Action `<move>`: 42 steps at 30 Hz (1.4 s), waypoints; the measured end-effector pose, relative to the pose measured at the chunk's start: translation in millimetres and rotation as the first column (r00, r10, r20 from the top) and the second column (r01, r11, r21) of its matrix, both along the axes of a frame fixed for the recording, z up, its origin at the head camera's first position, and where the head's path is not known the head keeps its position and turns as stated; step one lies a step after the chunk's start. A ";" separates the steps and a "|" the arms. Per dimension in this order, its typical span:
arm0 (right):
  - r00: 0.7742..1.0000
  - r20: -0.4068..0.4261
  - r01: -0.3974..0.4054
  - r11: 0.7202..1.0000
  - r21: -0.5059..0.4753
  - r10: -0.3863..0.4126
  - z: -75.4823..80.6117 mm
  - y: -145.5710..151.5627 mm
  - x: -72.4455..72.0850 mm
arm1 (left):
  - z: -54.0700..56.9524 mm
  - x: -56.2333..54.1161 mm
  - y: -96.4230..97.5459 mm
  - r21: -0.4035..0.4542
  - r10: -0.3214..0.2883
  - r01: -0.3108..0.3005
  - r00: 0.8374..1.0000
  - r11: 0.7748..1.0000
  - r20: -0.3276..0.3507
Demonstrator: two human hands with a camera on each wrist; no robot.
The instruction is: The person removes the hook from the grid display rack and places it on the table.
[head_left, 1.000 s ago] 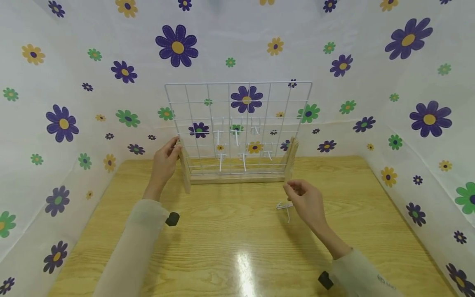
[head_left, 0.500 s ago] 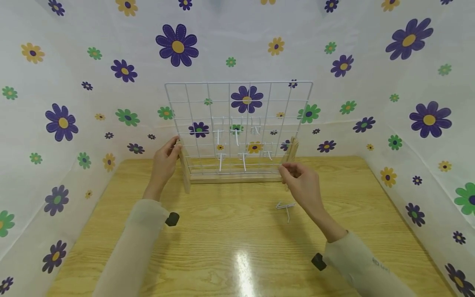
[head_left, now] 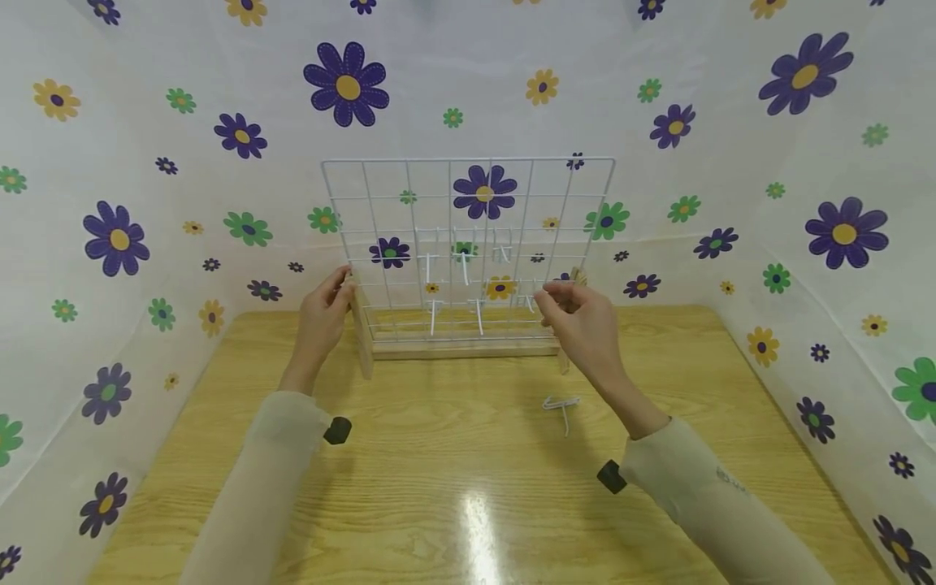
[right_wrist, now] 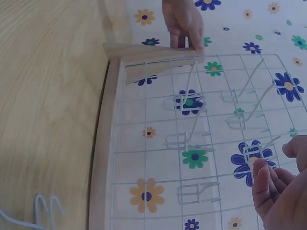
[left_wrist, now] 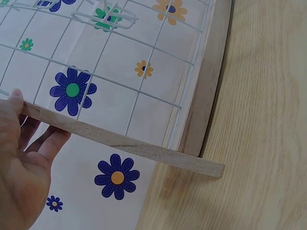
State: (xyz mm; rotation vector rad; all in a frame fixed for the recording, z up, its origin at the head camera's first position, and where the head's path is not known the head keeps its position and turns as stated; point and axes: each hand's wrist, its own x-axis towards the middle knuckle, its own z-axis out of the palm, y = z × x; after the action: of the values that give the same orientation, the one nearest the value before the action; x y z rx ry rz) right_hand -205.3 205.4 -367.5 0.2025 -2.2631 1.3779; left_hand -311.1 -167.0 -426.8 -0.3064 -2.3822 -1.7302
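Left wooden upright [left_wrist: 115, 138] pinched, right hand [head_left: 585, 331] held before the wire grid [head_left: 450, 196].
The upright is gripped near its top between thumb and fingers of the left hand [head_left: 322, 315]; white hooks [head_left: 479, 316] are hung on the grid; a loose hook [head_left: 563, 405] is laid on the tabletop [head_left: 409, 455] below the right hand, whose thumb and fingers are narrowly parted.

Near far edge of worktop [head_left: 409, 487], wire grid [head_left: 450, 196] and hooks [head_left: 479, 318] coloured white, wooden stand [head_left: 465, 353] pale tan. Worktop marked with yellowish wood grain. White backdrop [head_left: 468, 81] printed with purple, green, yellow flowers [head_left: 346, 87].
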 end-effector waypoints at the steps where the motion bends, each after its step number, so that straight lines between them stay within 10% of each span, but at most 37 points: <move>1: 1.000 -0.004 0.000 1.000 0.005 0.000 1.6 -0.9 -2.1 | 0.9 0.1 0.6 -0.004 0.001 -0.001 1.000 1.000 0.006; 12: 1.000 0.004 -0.024 1.000 -0.014 0.024 14.5 -12.9 -23.3 | 32.7 23.3 10.2 -0.020 -0.023 0.023 0.999 1.000 0.037; 33: 0.997 -0.079 0.017 1.000 0.025 -0.015 19.6 -33.8 -42.0 | 30.8 24.9 11.0 0.003 -0.012 0.012 1.000 1.000 0.028; 42: 0.993 -0.077 0.092 0.992 0.084 -0.086 19.9 -38.7 -44.2 | 2.2 3.0 3.2 0.011 -0.012 0.012 1.000 1.000 -0.007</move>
State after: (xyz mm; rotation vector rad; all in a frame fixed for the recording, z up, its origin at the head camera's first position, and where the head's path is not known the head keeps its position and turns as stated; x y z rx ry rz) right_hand -249.4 166.7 -347.6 0.1756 -2.2460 1.2075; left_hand -308.1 -163.8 -424.6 -0.3249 -2.3704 -1.7438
